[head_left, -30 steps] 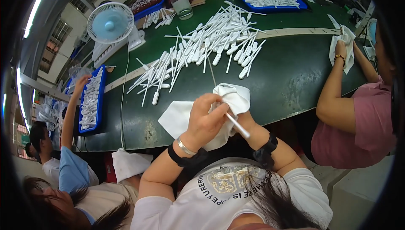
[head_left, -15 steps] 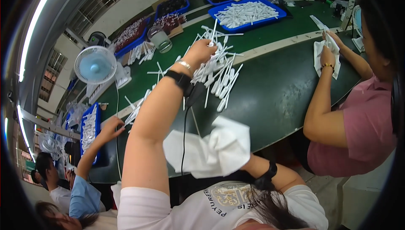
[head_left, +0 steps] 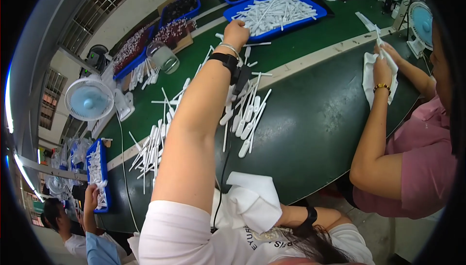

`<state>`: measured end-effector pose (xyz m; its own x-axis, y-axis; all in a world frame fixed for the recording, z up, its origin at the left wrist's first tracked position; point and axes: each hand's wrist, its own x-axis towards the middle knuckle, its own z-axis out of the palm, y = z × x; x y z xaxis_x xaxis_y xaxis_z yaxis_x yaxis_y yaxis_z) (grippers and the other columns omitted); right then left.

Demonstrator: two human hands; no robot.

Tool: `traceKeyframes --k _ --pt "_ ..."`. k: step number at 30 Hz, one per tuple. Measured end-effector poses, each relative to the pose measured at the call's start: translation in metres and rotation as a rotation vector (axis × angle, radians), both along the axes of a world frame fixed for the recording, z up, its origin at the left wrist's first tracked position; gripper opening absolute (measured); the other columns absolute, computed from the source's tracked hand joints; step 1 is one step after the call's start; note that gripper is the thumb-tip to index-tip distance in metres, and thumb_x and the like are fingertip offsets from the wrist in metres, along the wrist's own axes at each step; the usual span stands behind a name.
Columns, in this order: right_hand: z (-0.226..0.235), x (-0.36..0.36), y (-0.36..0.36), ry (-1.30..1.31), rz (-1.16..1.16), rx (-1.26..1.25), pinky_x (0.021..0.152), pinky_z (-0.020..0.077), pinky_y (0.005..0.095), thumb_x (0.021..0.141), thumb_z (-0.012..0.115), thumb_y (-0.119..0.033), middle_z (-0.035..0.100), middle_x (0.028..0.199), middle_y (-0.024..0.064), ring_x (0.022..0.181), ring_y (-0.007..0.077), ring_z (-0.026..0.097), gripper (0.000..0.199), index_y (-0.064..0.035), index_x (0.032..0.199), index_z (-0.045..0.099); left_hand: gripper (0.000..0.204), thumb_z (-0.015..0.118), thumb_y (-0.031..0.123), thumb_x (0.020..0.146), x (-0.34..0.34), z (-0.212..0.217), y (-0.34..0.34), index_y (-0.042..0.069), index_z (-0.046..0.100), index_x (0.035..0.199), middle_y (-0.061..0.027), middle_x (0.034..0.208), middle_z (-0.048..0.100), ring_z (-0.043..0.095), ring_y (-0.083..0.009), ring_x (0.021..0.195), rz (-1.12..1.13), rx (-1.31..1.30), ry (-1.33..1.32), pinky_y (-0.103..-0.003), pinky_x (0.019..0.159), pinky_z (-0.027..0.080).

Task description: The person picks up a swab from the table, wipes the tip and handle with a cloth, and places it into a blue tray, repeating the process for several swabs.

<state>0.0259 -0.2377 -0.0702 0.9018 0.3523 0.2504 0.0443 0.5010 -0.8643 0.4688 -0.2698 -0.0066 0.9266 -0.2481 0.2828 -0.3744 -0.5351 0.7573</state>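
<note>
A dark green table (head_left: 315, 124) spreads beneath and around the left hand (head_left: 236, 33), which reaches out at the end of a stretched arm. Well to the right of the left fingers sits a person in a pink shirt (head_left: 407, 163), holding a white cloth (head_left: 370, 73). A loose pile of white droppers (head_left: 246, 131) lies on the table nearer the wearer than the left fingers, partly covered by the arm. A blue tray (head_left: 264, 35) heaped with more white droppers stands right at those fingers, mostly to their right. Well below them, a second white cloth (head_left: 255, 202) is bunched at the wearer's chest, over the end of the right forearm (head_left: 293, 215). Far to the left of the left fingers is a fan (head_left: 89, 101) with pale blue blades; a narrower blue tray (head_left: 105, 163) of white pieces stands beyond the pile, lower left. A glass jar (head_left: 164, 57) stands nearer, also to their left.

The left fingers are curled in at the tray's near left corner; whether they grip a dropper cannot be told. The right hand's fingers are hidden by the cloth, so their opening and hold cannot be told.
</note>
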Motion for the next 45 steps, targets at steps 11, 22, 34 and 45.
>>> traceKeyframes --k 11,22,34,45 --pt "-0.003 0.008 0.007 0.074 0.017 0.057 0.086 0.0392 0.029 0.073 0.065 -0.011 0.051 0.109 0.0094 0.099 0.0171 0.05 0.052 -0.0003 0.118 0.041 0.02 0.054 0.019 0.078 -0.155 0.069 0.146 -0.001 0.061 0.078 -0.0061 0.062 0.06 0.057 -0.0137 0.049 -0.471 0.648 0.469 -0.026 0.048 0.046" --pt "-0.002 0.005 0.014 -0.023 -0.152 -0.057 0.085 0.0409 0.0296 0.078 0.059 -0.01 0.054 0.104 0.0088 0.095 0.0162 0.053 0.045 -0.0002 0.118 0.042 0.033 0.06 0.033 0.075 -0.241 0.016 0.2 0.001 0.06 0.069 -0.0107 0.065 0.061 0.056 -0.0174 0.047 -0.2 0.843 -0.031 -0.031 0.05 0.046" --pt "0.035 0.031 0.059 0.118 -0.503 0.427 0.078 0.0451 0.0298 0.084 0.052 -0.02 0.055 0.096 0.0057 0.088 0.0156 0.054 0.029 -0.0036 0.107 0.048 0.017 0.057 0.014 0.081 -0.419 0.045 0.251 0.004 0.047 0.089 -0.0128 0.068 0.057 0.055 -0.0148 0.049 -0.561 -0.978 0.741 -0.023 0.044 0.044" --pt "0.046 -0.001 0.05 0.09 -0.17 0.013 0.08 0.0449 0.03 0.083 0.053 -0.027 0.054 0.108 0.0104 0.093 0.0177 0.055 0.043 0.0004 0.115 0.046 0.014 0.057 0.015 0.082 -0.453 0.005 0.26 0.007 0.045 0.081 -0.008 0.068 0.058 0.053 -0.0117 0.047 -0.229 -1.033 0.972 -0.021 0.042 0.042"
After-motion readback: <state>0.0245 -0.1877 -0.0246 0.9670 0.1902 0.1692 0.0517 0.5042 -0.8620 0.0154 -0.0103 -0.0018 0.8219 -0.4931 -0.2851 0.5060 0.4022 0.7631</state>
